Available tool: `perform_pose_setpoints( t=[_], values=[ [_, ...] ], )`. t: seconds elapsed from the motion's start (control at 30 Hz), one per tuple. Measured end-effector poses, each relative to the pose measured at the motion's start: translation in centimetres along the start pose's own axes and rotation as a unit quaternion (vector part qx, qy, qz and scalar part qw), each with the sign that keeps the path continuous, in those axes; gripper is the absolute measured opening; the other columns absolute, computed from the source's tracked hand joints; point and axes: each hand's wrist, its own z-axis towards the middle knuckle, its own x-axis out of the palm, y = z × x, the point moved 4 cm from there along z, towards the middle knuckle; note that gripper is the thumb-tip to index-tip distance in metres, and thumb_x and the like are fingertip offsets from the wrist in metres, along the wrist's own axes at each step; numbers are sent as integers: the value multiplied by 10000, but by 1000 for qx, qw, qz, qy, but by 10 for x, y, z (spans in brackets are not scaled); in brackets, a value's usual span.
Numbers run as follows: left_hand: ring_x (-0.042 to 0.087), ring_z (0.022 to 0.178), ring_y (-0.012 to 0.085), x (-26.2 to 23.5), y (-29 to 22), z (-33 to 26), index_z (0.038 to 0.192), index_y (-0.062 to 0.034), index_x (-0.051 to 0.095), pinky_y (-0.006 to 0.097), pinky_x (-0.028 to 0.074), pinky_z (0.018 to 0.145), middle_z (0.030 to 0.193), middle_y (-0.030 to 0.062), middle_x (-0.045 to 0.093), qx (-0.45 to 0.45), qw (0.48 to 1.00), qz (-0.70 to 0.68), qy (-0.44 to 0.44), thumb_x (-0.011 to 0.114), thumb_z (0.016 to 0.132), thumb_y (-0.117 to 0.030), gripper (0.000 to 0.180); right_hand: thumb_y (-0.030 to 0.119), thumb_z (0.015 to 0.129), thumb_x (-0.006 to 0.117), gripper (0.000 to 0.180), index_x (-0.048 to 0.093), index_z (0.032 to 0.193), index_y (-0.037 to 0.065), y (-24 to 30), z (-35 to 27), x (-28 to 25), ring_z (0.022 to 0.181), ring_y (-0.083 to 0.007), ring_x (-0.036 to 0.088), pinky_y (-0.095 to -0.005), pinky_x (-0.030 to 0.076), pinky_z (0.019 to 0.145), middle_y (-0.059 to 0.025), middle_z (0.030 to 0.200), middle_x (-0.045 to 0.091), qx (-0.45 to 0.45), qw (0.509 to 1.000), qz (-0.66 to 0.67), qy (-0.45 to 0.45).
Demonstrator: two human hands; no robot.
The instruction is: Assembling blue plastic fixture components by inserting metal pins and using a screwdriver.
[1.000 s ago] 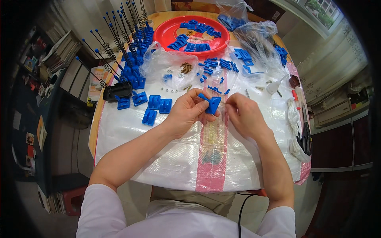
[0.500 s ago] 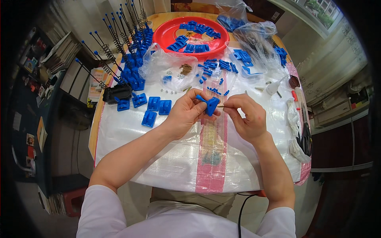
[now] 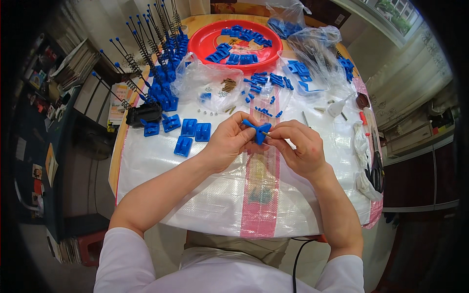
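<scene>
My left hand (image 3: pixel 231 138) grips a blue plastic part (image 3: pixel 261 131) with a flared, angular shape, holding it above the middle of the table. Pinched in my right hand (image 3: pixel 301 145) is a thin brass-coloured pin (image 3: pixel 266 134), its tip at the blue part's side; whether it sits inside a hole is too small to tell. Several square blue bases (image 3: pixel 183 146) lie beyond my left forearm. Just past my hands are small blue pieces (image 3: pixel 264 112), a pile of brass pins (image 3: pixel 228 85) and a row of small metal nuts (image 3: pixel 207 113).
A red round tray (image 3: pixel 195 49) with blue parts stands at the back. Blue stands with black springs (image 3: pixel 141 44) crowd the far left. To the right are a clear plastic box (image 3: pixel 312 88), a white dropper bottle (image 3: pixel 337 108) and black-handled scissors (image 3: pixel 376 171).
My right hand has moved slightly left, bringing the pin up against the blue part. My left hand has stayed nearly in place.
</scene>
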Motion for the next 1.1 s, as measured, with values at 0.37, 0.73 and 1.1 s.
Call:
perform_pose_setpoints(
  t=[0.37, 0.73, 1.1],
  values=[
    [714, 1030, 235, 0, 2, 0, 1182, -37, 527, 419, 649, 880, 1182, 138, 656, 35, 999, 23, -6, 587, 1016, 0, 180, -14, 789, 802, 220, 674, 965, 21, -4, 0, -2, 817, -302, 713, -377, 580, 706, -133, 929, 718, 12, 1000, 2, -4],
    [718, 1053, 265, -2, 0, 1, 1213, -44, 524, 424, 617, 923, 1171, 159, 683, 40, 999, 1, 14, 589, 1043, -90, 188, -42, 812, 787, 217, 688, 996, 18, -8, -4, -3, 831, -274, 726, -349, 579, 710, -133, 953, 730, 40, 998, 18, -38],
    [715, 1022, 225, -4, 0, 1, 1224, -38, 550, 397, 613, 911, 1140, 130, 687, 60, 998, 27, -14, 624, 1018, -54, 219, -34, 812, 789, 220, 691, 1000, 25, -6, -3, 2, 832, -275, 718, -355, 576, 706, -125, 951, 723, 42, 999, 20, -5]
  ],
)
